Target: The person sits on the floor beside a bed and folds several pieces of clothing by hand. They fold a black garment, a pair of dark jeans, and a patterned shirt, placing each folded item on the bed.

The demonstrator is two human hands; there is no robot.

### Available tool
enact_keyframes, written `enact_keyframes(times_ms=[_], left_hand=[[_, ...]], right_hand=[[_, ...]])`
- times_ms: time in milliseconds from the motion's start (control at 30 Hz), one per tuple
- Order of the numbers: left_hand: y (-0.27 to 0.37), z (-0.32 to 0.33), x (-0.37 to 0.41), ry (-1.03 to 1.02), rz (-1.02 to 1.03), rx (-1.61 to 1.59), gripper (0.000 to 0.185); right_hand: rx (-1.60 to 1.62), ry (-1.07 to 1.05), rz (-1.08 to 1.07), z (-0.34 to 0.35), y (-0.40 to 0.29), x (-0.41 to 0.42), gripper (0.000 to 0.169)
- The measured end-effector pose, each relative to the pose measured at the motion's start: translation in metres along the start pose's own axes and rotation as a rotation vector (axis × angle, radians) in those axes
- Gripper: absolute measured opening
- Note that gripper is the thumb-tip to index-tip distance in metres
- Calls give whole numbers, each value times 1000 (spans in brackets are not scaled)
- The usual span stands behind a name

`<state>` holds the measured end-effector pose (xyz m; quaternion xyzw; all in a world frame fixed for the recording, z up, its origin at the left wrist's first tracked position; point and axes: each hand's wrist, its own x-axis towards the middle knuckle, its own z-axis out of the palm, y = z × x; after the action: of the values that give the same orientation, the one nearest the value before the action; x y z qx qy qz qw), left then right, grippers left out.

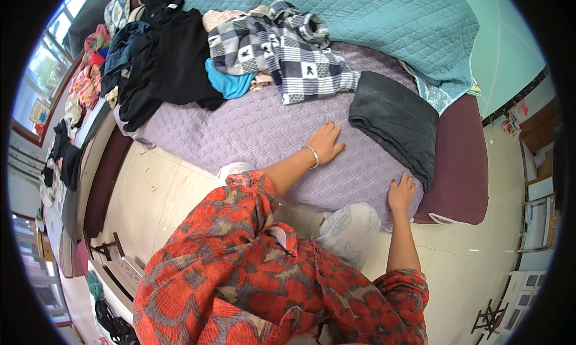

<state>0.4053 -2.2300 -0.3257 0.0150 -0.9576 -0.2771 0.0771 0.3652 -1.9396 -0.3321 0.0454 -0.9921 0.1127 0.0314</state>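
Observation:
My left hand (325,142), with a bangle at its wrist, lies flat with fingers spread on the lilac quilted cover (252,133) of the sofa seat. Nearer the seat's right end, my right hand (402,193) rests on the same cover, fingers apart and holding nothing. Just beyond both hands is a folded dark grey garment (396,120). Farther back lies a black-and-white checked garment (306,66), partly over a bright blue cloth (231,81). Left of these sits a heap of black clothing (180,61) with a dark blue denim piece (126,48).
A teal quilted cover (382,21) drapes along the back. The maroon armrest (463,165) is at the right end. More clothes (85,88) are piled at the far left. Small folding stools (490,318) stand on the pale floor (450,264) at both sides.

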Motion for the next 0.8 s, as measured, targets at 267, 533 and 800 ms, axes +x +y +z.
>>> enact_keyframes(times_ms=[267, 533, 800], left_hand=[[-53, -69, -112, -143, -238, 298, 65], [-64, -99, -176, -165, -274, -29, 56], [-89, -137, -248, -146, -188, -159, 51]], right_hand=[[-40, -376, -230, -7, -93, -51, 70], [109, -265, -444, 12, -185, -77, 64], [674, 81, -441, 33, -336, 23, 77]])
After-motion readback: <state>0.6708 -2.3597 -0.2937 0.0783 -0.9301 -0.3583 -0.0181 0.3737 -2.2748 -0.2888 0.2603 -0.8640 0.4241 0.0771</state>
